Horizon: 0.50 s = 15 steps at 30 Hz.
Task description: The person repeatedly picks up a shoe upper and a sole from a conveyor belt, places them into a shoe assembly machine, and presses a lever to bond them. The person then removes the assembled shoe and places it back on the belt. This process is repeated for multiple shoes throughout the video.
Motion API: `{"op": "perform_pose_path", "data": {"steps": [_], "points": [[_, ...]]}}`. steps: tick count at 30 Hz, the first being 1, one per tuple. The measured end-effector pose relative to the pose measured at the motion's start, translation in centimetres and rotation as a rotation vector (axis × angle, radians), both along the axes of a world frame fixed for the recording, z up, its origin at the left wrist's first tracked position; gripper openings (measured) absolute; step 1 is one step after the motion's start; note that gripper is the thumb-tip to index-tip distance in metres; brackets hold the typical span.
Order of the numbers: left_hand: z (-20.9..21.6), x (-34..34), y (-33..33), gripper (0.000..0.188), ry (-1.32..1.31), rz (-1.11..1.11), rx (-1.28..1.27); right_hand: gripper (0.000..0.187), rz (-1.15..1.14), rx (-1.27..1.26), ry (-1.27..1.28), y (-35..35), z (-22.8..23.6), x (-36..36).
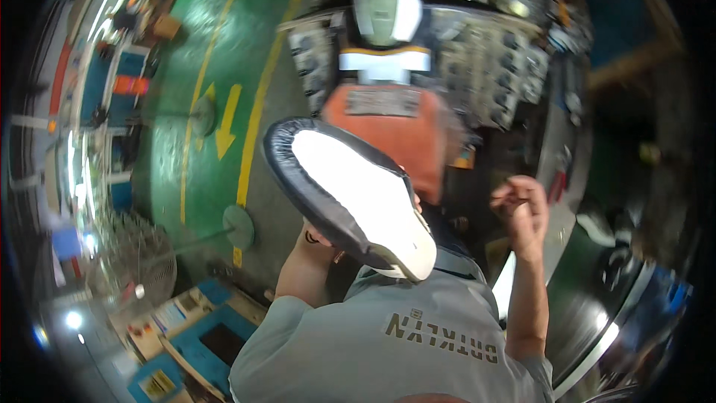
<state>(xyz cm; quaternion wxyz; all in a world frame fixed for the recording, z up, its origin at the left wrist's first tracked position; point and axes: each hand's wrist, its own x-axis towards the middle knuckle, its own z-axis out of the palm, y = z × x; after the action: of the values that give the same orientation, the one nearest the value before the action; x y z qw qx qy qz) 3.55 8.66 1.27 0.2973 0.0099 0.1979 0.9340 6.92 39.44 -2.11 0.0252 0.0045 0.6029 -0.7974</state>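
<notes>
A shoe upper with a shiny black edge (317, 194) is pulled over a shoe last, its bright white underside (354, 179) facing up and its pleated rounded end toward the far left. My left hand (321, 236) grips it from below, with most of the hand hidden behind it; a bit of finger shows at its right edge. Off to the right, my right hand (524, 213) hangs apart from the shoe upper. Its fingers are curled in toward the thumb, and whatever they may hold is too small to make out.
An orange machine housing (395, 145) stands straight ahead, with a pale sole-shaped part (377, 7) above it. Racks of grey pieces (492, 67) flank it. On the left are a green floor (224, 45) with yellow markings, a fan (138, 257) and a workbench (212, 336).
</notes>
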Motion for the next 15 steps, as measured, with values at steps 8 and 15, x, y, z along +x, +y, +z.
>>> {"op": "perform_pose_path", "data": {"steps": [8,15], "points": [[-0.8,2.6,18.8,0.081,0.020,-0.553,-0.648,0.109,0.053,-0.281,-0.392,6.3,-0.4,13.0],[-7.1,9.0,30.2,0.075,0.162,-0.983,-0.565,0.068,-0.735,-1.383,-0.296,12.7,0.7,23.1]]}}
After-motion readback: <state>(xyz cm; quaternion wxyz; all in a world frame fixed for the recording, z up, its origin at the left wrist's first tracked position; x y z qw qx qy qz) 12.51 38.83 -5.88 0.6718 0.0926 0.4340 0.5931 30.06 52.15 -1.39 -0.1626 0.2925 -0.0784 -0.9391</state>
